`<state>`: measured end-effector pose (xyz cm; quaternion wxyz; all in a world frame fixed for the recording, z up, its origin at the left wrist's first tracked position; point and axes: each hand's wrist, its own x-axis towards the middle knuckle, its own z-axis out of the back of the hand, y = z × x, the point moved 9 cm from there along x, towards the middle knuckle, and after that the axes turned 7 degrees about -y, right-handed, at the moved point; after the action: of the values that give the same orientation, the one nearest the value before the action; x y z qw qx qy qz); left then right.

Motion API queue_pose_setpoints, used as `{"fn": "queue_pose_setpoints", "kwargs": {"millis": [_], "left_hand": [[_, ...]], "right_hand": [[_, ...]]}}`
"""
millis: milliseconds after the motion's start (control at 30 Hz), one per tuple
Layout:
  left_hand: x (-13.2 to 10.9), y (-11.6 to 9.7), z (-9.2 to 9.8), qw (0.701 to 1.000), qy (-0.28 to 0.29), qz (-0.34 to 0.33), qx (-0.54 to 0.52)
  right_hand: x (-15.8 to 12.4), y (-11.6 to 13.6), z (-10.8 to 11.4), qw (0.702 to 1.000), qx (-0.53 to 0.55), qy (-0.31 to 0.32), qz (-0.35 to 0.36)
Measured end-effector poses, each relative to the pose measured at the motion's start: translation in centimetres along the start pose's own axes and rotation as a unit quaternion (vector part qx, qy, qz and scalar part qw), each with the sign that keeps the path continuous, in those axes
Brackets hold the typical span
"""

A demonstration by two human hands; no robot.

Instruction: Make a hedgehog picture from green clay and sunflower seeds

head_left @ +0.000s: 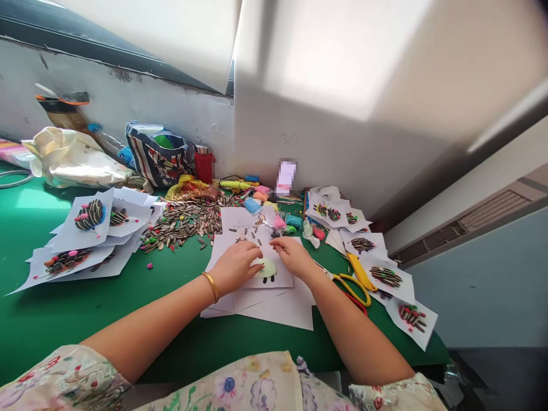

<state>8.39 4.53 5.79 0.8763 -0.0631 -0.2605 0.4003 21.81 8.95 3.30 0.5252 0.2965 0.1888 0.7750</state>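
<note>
A white sheet (280,281) lies in front of me, bearing a flat pale green clay shape (269,267) with small black pieces at its lower edge. My left hand (240,262) rests over the left side of the shape, fingers bent and slightly apart; nothing shows in it. Just right of it, my right hand (293,256) has thumb and fingertips pinched together above the sheet; whatever they hold is too small to make out. Loose sunflower seeds (180,222) form a pile behind and to the left, with a few on the paper.
Seed-decorated cards lie in a left stack (89,220) and along the right edge (385,277). Yellow-handled scissors (353,285) sit beside my right forearm. Coloured clay lumps (294,221), a red bottle (203,164), a striped bag (158,157) and a phone (286,176) stand or lie behind.
</note>
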Motion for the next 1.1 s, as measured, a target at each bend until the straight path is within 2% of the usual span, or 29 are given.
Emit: {"fn": "queue_pose_setpoints", "kwargs": {"millis": [100,200,367,600,700,833,900,1000,1100], "left_hand": [[-2.0,-0.7,0.3,1.0,-0.007,0.0,0.005],[-4.3,-1.0,-0.4,1.0,-0.011,0.004,0.006],[-6.5,-0.8,-2.2,1.0,0.006,0.021,0.007],[-8.1,-1.1,-2.1,0.999,0.016,0.035,-0.034],[-8.3,-1.3,-1.7,0.998,0.02,0.045,-0.05],[-7.2,-1.3,-0.3,0.997,-0.025,0.053,-0.057],[-6.5,-1.3,0.2,0.996,-0.048,0.052,-0.046],[-5.9,-1.6,0.3,0.997,-0.063,0.044,-0.025],[-6.2,-1.9,0.0,0.997,-0.065,0.035,-0.004]], "right_hand": [[-1.3,0.0,0.6,0.998,-0.036,-0.033,0.034],[-3.0,-0.9,0.0,0.994,-0.075,-0.068,0.048],[-4.5,-1.8,-2.1,0.989,-0.136,-0.046,0.035],[-7.3,-1.1,-2.2,0.988,-0.146,-0.051,0.023],[-8.2,-0.6,-1.8,0.988,-0.137,-0.063,0.032],[-7.8,1.0,-0.3,0.99,-0.09,-0.098,0.053],[-7.1,1.8,-0.2,0.994,-0.045,-0.08,0.051],[-6.2,2.6,-1.3,0.999,0.024,-0.019,0.03],[-5.9,2.9,-1.8,0.998,0.059,-0.024,0.024]]}}
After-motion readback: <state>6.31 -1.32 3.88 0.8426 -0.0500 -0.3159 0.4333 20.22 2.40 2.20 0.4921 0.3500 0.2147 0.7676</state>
